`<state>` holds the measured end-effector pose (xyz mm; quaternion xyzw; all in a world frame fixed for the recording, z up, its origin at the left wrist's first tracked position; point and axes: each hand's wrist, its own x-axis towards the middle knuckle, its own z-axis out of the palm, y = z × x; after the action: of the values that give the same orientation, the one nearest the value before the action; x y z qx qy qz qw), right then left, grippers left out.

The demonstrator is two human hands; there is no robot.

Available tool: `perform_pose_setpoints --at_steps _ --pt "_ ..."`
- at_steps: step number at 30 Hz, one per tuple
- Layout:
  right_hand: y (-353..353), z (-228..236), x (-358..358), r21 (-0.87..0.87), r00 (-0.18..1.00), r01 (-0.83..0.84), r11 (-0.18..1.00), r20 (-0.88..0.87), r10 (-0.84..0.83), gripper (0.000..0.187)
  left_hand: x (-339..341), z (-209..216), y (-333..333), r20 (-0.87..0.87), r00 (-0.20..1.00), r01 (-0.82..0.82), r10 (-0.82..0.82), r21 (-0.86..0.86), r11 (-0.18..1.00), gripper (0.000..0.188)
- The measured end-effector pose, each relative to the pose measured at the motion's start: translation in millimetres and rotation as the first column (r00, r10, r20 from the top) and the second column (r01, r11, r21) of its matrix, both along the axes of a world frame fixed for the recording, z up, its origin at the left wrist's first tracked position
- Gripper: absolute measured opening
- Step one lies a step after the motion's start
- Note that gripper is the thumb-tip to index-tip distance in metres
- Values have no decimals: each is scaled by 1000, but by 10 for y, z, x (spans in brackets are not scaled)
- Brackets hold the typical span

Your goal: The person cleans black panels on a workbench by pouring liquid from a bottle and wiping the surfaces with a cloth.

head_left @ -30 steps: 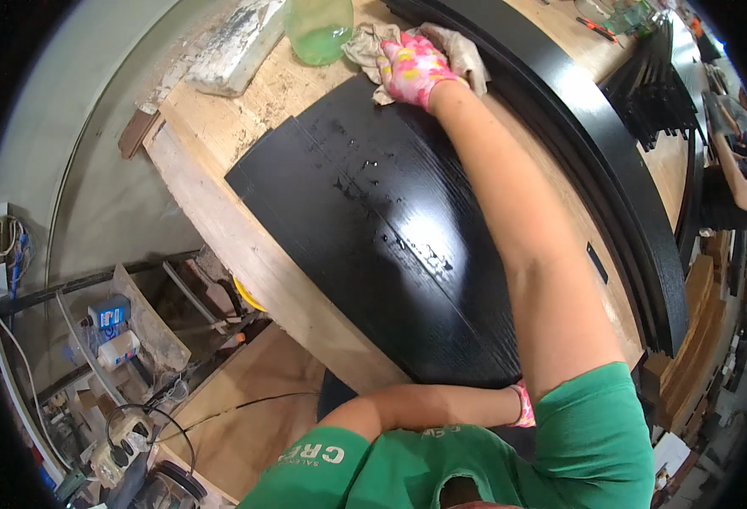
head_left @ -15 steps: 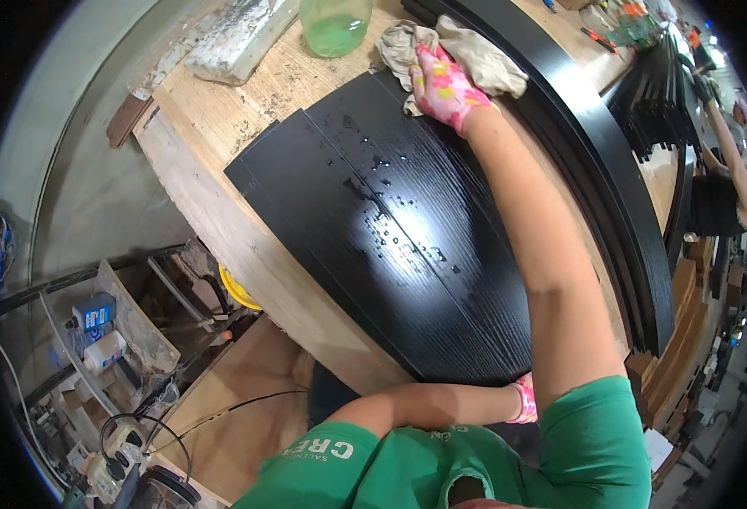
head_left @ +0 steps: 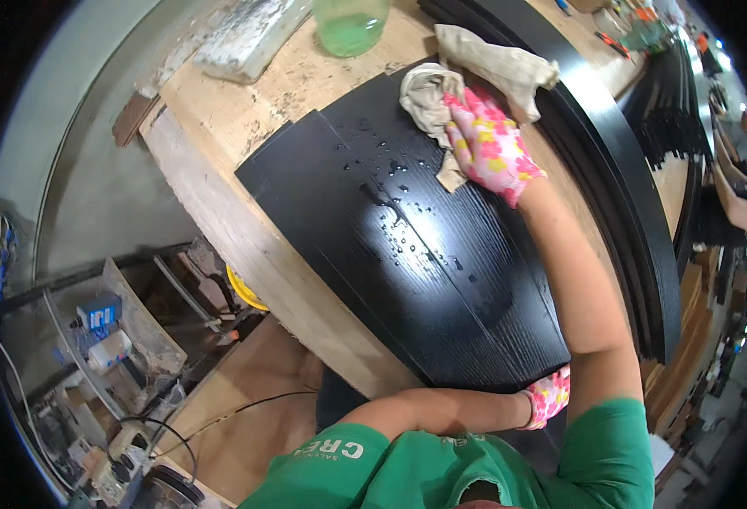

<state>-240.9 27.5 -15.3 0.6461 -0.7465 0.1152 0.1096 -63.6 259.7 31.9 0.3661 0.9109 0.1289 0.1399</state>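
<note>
Panel [head_left: 407, 246] (roomy leftward), rag [head_left: 427, 95] at edge

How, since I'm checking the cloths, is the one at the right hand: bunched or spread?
Bunched: the beige cloth is gathered in crumpled folds against the right hand.

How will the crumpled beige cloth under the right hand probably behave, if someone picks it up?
The beige cloth is probably floppy, since it hangs in soft folds around the right hand. It seems unlikely to roll, being bunched unevenly. It may be damp and a little heavier, as water drops dot the black panel.
</note>
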Motion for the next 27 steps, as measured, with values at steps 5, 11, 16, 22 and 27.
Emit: perform_pose_setpoints --at_steps 5,11,16,22,27 --pt "-937 155 -76 240 936 145 960 282 -212 42 38 -1081 1289 -497 801 -210 334 289 934 44" --pt "465 31 779 -70 917 -310 948 240 317 49 -62 -198 126 367 923 35 -113 211 977 56" --pt "2484 431 1033 401 920 -248 882 383 84 50 281 -1140 1154 -59 940 -275 336 453 848 71" --pt "812 217 1112 61 914 -325 944 277 296 59 -46 -110 120 152 982 86 -107 142 986 68" --pt "-1154 -71 1165 -77 975 -124 989 176 136 46 66 -672 1029 -332 931 -94 150 177 980 66"
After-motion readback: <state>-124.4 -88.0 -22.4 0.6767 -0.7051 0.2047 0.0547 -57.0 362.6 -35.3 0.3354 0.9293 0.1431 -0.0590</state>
